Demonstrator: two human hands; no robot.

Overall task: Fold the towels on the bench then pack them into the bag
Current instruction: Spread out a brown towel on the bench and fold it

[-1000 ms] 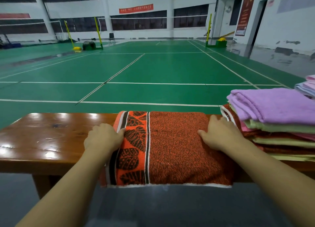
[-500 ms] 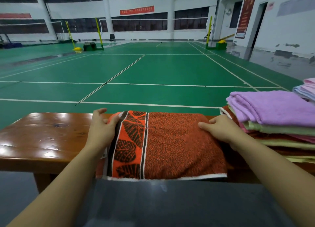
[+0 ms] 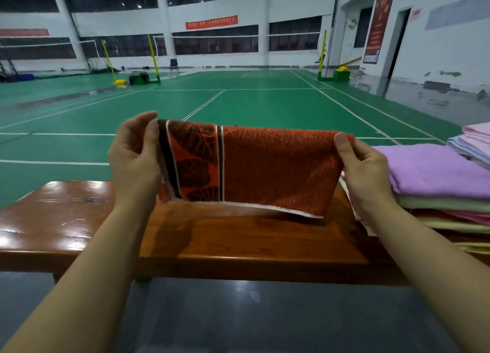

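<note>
Towels are what I am working on, and I go from the biggest thing down. Far behind is a green sports floor (image 3: 238, 105) with white lines. In front of me is a long brown wooden bench (image 3: 238, 236), shiny on top. On its right end sits a pile of towels (image 3: 437, 182), purple on top, with green, pink and yellow ones under it. More pale towels (image 3: 474, 145) lie just past the pile. I see no bag.

Between my hands hangs the orange towel (image 3: 275, 167). It is up in the air over the bench. Its low edge hangs just above the wood, and I cannot tell if it touches. It has a dark leaf pattern and white stripes near the left side.

My left hand (image 3: 132, 161) pinches the top left corner, thumb in front. My right hand (image 3: 363, 167) pinches the top right corner the same way. Both hands are closed on the cloth.

I think the towel is soft, floppy and light. It sags a bit in the middle. It is fuzzy, so it should not slip. The corners are the best places to hold, because then the edges stay straight for the next fold.
</note>
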